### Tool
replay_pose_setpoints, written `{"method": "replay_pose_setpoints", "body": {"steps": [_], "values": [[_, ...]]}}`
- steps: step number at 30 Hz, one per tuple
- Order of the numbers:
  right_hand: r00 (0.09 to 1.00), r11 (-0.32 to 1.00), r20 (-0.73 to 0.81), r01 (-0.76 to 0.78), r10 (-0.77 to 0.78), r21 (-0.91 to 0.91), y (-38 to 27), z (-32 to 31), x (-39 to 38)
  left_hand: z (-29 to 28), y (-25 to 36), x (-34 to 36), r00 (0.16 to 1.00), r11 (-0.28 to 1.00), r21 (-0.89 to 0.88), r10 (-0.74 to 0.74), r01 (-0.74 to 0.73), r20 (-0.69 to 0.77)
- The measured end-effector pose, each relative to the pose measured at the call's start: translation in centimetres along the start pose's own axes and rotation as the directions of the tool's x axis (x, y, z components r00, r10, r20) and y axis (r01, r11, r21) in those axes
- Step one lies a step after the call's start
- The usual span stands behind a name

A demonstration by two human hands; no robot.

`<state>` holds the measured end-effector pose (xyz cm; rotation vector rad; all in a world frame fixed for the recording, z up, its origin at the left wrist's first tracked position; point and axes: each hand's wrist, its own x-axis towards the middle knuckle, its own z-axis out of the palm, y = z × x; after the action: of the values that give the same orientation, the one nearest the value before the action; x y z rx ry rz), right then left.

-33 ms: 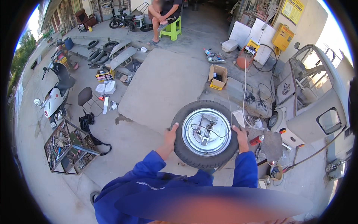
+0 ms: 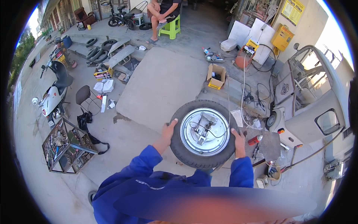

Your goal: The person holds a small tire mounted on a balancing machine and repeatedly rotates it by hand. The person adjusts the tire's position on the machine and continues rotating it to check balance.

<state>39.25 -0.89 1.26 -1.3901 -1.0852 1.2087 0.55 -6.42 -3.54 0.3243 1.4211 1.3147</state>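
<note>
Black-tyred spoked-hub-free wheel (image 2: pixel 204 132) lies hub-up in front of the person, near a red can (image 2: pixel 255 140), and has barely shifted: the left hand (image 2: pixel 166 136) and right hand (image 2: pixel 238 142) still grasp its opposite sides, thumbs against the tyre, so it remains under two-handed control. Most fingers are tucked out of sight, any support underneath is hidden, and a blurred patch covers the lower edge.
</note>
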Motion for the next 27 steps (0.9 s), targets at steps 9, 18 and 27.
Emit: {"method": "replay_pose_setpoints", "body": {"steps": [9,18,27], "values": [[0.926,0.996,-0.374,0.017,-0.046,-0.082,2.8,2.2,-8.5,3.0,5.9,8.0,0.858,0.970,0.234,-0.169,0.059,0.484],[0.996,0.997,0.070,0.065,-0.062,-0.038,0.4,-0.5,0.5,-0.9,0.2,1.3,0.990,1.000,0.022,0.017,-0.020,0.142],[0.919,0.848,0.371,0.300,-0.133,-0.437,-3.8,0.5,11.0,1.0,-4.6,-10.1,0.997,0.999,0.010,-0.035,0.035,-0.064]]}}
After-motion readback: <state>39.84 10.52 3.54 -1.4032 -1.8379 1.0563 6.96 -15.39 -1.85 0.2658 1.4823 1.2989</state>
